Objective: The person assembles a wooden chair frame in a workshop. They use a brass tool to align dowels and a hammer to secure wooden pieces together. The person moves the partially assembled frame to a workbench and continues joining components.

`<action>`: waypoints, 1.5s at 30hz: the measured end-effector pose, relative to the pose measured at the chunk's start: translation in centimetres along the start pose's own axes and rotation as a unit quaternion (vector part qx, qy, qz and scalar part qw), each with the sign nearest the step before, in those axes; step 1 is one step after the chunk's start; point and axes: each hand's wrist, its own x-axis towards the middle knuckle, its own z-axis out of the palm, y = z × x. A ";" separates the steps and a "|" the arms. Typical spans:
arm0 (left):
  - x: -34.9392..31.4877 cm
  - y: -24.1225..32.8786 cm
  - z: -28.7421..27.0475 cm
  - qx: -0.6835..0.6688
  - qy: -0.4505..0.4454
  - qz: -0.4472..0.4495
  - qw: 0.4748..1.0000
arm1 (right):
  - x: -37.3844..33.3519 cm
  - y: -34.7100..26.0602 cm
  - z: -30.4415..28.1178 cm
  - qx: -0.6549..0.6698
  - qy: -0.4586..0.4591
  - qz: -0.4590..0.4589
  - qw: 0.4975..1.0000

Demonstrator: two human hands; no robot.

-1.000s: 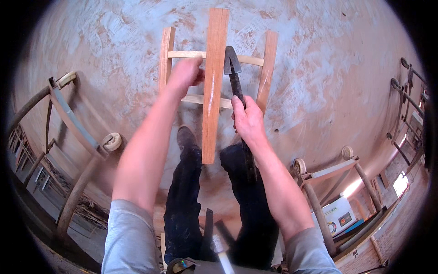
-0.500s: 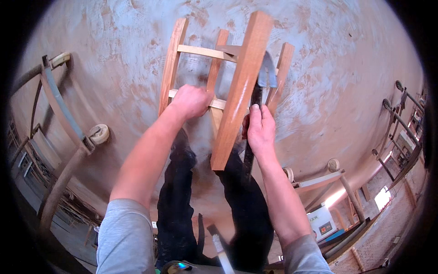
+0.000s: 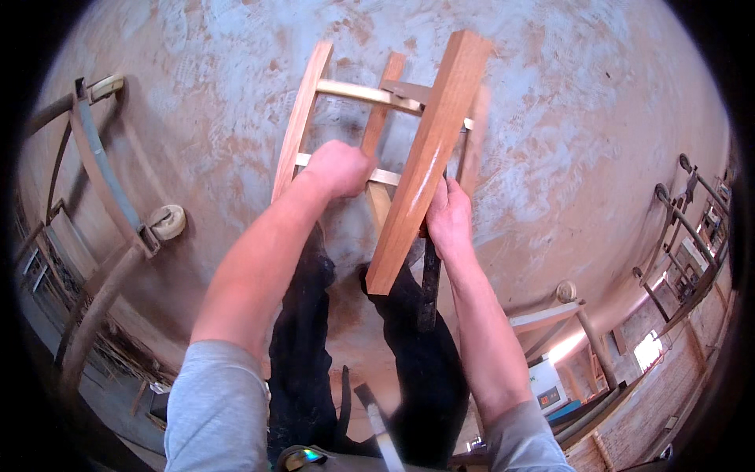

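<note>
A wooden stool frame (image 3: pixel 295 130) of pale legs and rungs, with one thick reddish-brown beam (image 3: pixel 429 161) slanting across its near side, is held up in front of my legs. My left hand (image 3: pixel 340 169) is closed around a lower rung (image 3: pixel 383 175), between the left leg and the beam. Just right of the beam, my right hand (image 3: pixel 451 220) is wrapped round the black handle of a hammer (image 3: pixel 429 291). The handle's end points down toward my right thigh. Behind the beam, the hammer's head is hidden.
A metal frame with casters (image 3: pixel 167 222) stands on the left, and another wheeled frame (image 3: pixel 550 317) at the right. A white box with a small display (image 3: pixel 548 383) is beyond it. Near my lap lies a white-handled tool with a dark tip (image 3: pixel 383 436).
The hammer's head, seen earlier right of the beam, has gone behind it, and more of the handle shows below my right hand. The stool frame has shifted slightly right.
</note>
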 end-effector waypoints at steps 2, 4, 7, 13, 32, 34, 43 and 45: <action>0.0 -0.4 0.6 -0.015 -0.014 -0.046 0.999 | -0.2 -1.1 -0.1 0.028 -0.023 0.036 0.999; -0.2 -0.6 1.1 -0.038 -0.015 -0.081 0.996 | -1.1 -0.9 -0.1 0.065 -0.024 0.030 0.997; -1.0 -0.8 -0.5 -0.036 -0.041 -0.094 0.994 | -1.9 -0.1 0.1 0.133 -0.023 0.027 0.990; -1.7 -0.5 -4.0 -0.026 -0.058 -0.043 0.997 | -3.2 -0.7 -1.4 0.194 -0.045 0.037 0.979; -8.4 1.7 -9.2 0.036 -0.074 -0.116 0.990 | -9.5 -1.9 -5.9 0.216 0.032 0.022 0.976; -8.9 2.0 -9.2 0.034 -0.075 -0.131 0.988 | -8.4 -1.7 -5.3 0.221 0.061 0.012 0.973; -9.1 1.8 -8.2 0.029 -0.024 -0.111 0.993 | -2.5 -1.7 -7.3 0.343 -0.002 -0.008 0.939; -9.5 2.2 -7.1 0.032 0.006 -0.104 0.994 | -1.8 -1.5 -7.3 0.385 -0.043 -0.011 0.922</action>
